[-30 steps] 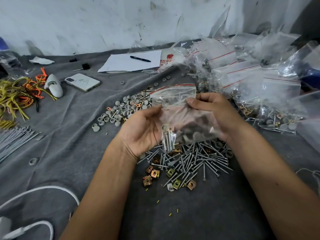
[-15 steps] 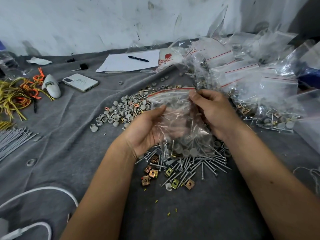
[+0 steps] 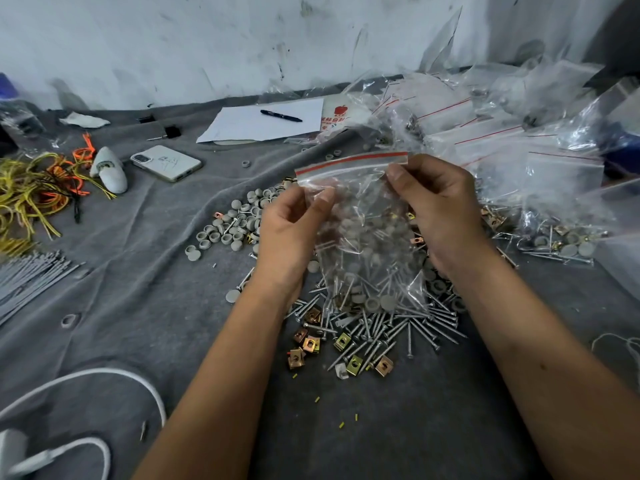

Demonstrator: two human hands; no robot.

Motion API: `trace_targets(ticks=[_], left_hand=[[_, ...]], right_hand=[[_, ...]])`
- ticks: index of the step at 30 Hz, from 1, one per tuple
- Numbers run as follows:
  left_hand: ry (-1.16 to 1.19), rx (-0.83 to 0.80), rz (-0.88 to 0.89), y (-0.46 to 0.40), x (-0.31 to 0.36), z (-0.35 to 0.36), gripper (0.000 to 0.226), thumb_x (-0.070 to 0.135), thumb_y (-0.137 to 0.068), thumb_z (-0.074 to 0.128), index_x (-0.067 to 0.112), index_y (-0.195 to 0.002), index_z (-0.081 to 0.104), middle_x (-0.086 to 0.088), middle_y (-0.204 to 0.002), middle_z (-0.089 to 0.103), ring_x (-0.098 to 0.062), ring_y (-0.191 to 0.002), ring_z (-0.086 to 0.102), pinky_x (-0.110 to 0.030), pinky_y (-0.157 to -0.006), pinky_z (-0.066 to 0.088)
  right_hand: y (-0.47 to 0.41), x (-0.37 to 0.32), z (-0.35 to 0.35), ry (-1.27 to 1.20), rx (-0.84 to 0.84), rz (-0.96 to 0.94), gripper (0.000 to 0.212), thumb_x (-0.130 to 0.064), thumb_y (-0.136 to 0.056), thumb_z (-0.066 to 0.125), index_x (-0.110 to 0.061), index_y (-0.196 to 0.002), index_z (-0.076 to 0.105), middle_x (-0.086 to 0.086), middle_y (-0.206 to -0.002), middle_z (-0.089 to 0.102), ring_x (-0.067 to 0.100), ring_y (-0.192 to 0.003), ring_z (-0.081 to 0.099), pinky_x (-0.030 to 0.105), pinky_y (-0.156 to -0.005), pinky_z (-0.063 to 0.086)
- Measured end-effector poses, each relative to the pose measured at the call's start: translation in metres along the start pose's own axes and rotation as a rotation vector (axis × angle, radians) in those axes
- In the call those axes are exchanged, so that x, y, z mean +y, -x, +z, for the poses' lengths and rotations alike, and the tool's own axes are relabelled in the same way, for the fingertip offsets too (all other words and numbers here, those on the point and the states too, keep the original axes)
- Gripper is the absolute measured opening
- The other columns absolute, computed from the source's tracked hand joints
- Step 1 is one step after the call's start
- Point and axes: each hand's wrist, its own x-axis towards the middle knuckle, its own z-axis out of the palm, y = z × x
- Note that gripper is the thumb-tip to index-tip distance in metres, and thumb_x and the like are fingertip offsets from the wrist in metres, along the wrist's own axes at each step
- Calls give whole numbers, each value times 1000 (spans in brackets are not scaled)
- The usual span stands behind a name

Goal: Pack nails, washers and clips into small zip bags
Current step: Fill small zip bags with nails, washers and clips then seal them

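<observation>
I hold a clear zip bag [image 3: 360,237] with a red-striped top upright over the table's middle. Screws and grey caps lie in its bottom. My left hand [image 3: 291,230] pinches the bag near its top left corner. My right hand [image 3: 436,206] pinches it near the top right. Under the bag lies a heap of loose screws [image 3: 388,327]. Brass clips [image 3: 308,344] are scattered at the heap's near edge. A pile of grey caps [image 3: 235,223] lies to the left behind my left hand.
Filled zip bags [image 3: 502,147] pile up at the right back. A phone [image 3: 166,162], paper with a pen [image 3: 280,116], yellow and orange wires [image 3: 38,188], grey rods [image 3: 31,278] and a white cable [image 3: 104,375] lie on the grey cloth [image 3: 138,289].
Both hands have slid up from the bag's middle to its zip edge. The bag now hangs upright with its contents at the bottom.
</observation>
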Motion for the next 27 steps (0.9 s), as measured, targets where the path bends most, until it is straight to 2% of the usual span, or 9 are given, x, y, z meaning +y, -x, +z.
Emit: trace_targets(ticks=[4,7,11,15,17,19,22,24,27], left_hand=[[16,24,28,-1,0,-2,13,9,-96,70,20,-96,78,-3,-90,79,-12,-73,71,-28,-65,59],[2,33,52,-1,0,-1,16,1,-94,70,15,-98,78,-1,-87,78,-10,-71,71,-23,-62,57],[-79,108,92,-4,-2,-2,11,-1,-93,72,7,-100,74,-13,-82,71,-9,-65,67,-22,-58,54],[-148,119,112,-3,-1,-4,20,5,-89,79,6,-107,72,-13,-92,72,-13,-76,71,-24,-66,57],[-366,156,194,-3,-2,-7,41,23,-85,84,17,-122,68,-4,-112,72,-14,-101,70,-28,-83,58],[-668,191,348,-3,-1,-9,48,41,-83,82,29,-126,65,3,-125,64,-16,-120,58,-35,-99,50],[-852,139,568,-5,-1,-8,27,42,-87,82,27,-108,76,4,-118,64,-21,-120,52,-27,-101,37],[-822,102,587,-5,-2,-7,13,35,-88,83,24,-94,78,4,-113,66,-22,-118,54,-26,-99,37],[-798,56,544,-6,-5,-7,9,28,-88,82,20,-89,79,5,-110,68,-22,-116,55,-23,-97,37]], right_hand=[[0,-1,1,7,-3,-26,6,-22,-96,70,-22,-95,76,-4,-82,74,7,-75,66,17,-68,51],[-1,-3,0,-12,34,-58,9,-22,-98,68,-18,-95,75,-2,-83,74,12,-76,66,22,-66,52],[0,-3,-1,50,76,-105,18,-23,-101,64,-14,-90,75,3,-73,67,22,-65,53,28,-58,45],[2,-6,-1,287,107,-240,14,-22,-100,66,-13,-93,74,-10,-69,65,6,-63,57,19,-61,44],[3,-6,2,404,79,-312,13,-19,-99,68,-9,-95,75,-7,-77,67,3,-70,60,16,-64,45],[6,-6,9,547,7,-406,13,-14,-97,70,-4,-96,77,-3,-80,66,4,-71,59,16,-64,43],[9,-4,20,673,-116,-519,12,-11,-95,72,-1,-91,78,5,-82,69,13,-75,60,21,-68,46],[9,-4,21,683,-148,-544,13,-11,-95,72,-1,-90,78,6,-83,69,16,-78,60,25,-72,46],[8,-3,18,687,-146,-534,15,-13,-95,73,0,-88,77,6,-82,68,19,-77,61,31,-70,48]])
